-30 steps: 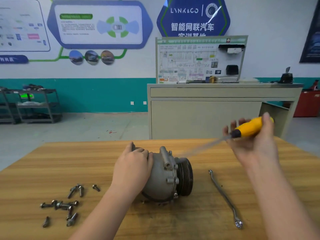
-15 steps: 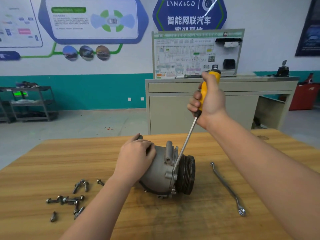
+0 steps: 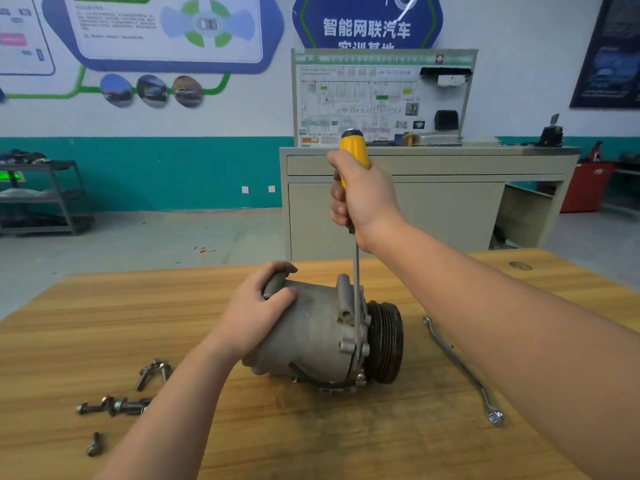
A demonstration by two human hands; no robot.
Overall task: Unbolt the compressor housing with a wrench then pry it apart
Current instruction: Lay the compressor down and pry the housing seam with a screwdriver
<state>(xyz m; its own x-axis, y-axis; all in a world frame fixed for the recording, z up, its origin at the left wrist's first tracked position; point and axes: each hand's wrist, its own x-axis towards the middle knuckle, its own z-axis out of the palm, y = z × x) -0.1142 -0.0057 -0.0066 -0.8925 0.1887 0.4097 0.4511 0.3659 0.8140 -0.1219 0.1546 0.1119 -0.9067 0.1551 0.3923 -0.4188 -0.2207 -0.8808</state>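
Note:
A grey metal compressor (image 3: 318, 336) with a black pulley (image 3: 386, 341) lies on its side on the wooden table (image 3: 346, 441). My left hand (image 3: 258, 311) grips its rear end, fingers curled round a port stub. My right hand (image 3: 362, 194) grips the yellow handle of a screwdriver (image 3: 353, 150), held nearly upright. Its shaft runs down into the seam between the housing and the front plate next to the pulley. A wrench (image 3: 462, 370) lies on the table to the right of the compressor.
Several loose bolts (image 3: 117, 403) lie on the table at the left. Behind the table stand a grey cabinet (image 3: 398, 206) with a display board, a metal shelf rack (image 3: 41, 199) at the far left and a red box (image 3: 585, 188) at the right.
My right hand swung the screwdriver from a slanted hold at the right to nearly upright over the compressor. Its tip now sits in the housing seam. My left hand kept its hold.

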